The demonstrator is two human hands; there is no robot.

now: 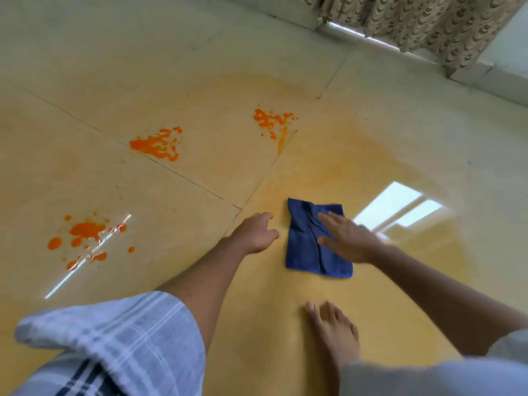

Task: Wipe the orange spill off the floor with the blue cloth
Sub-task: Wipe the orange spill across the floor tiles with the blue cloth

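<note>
A blue cloth (pixel 304 238) lies flat on the tiled floor (pixel 200 67) in the middle of the view. My right hand (pixel 350 238) rests flat over its right half, fingers spread. Just left of the cloth, not touching it, my left hand (pixel 257 234) hovers with loosely curled fingers and holds nothing. Three patches of orange spill mark the floor: one at the near left (pixel 85 232), one further up (pixel 155 145), and one at the far middle (pixel 271 121). A pale orange smear spreads across the tiles around the cloth.
My bare foot (pixel 334 332) stands just below the cloth. A checked garment (pixel 114 347) covers my knee at the lower left. A patterned curtain (pixel 428 21) and a wall base run along the top right. A window reflection (pixel 397 207) glares right of the cloth.
</note>
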